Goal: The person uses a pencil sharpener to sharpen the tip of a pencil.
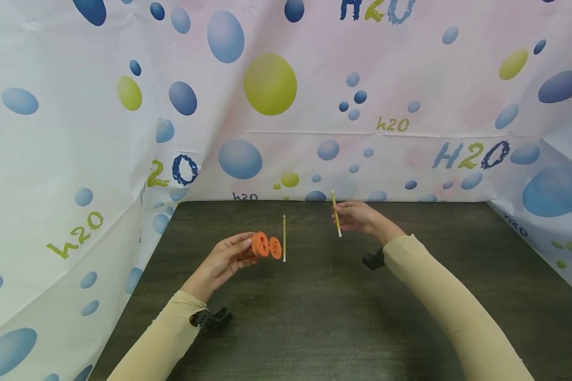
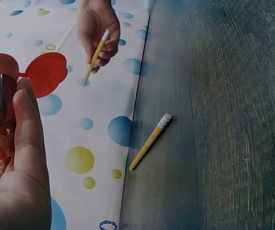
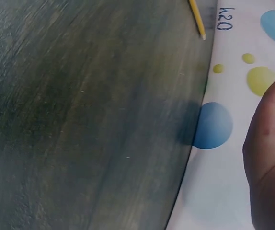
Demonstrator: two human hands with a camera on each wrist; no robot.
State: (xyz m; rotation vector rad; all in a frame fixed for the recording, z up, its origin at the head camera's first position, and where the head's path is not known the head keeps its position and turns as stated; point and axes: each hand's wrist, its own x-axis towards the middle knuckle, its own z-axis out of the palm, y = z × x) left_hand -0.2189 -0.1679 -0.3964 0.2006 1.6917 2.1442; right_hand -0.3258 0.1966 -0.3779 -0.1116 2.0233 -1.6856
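Note:
My left hand (image 1: 225, 261) holds an orange pencil sharpener (image 1: 259, 245) with holes in its top above the table. Its round flip lid (image 2: 45, 74) hangs open on a hinge, and the body below looks see-through. In my right hand (image 1: 360, 218) a yellow pencil (image 1: 335, 211) is pinched, white eraser end down in the head view. A second yellow pencil (image 1: 284, 238) lies on the table between the hands, just right of the sharpener. In the right wrist view only part of the right hand (image 3: 267, 153) shows, and its pencil is out of sight.
The dark wooden table (image 1: 314, 317) meets a white backdrop (image 1: 195, 53) with blue and green dots and "H2O" lettering at its back and sides. Black straps (image 1: 212, 318) circle both wrists, over pale yellow sleeves (image 1: 457, 312).

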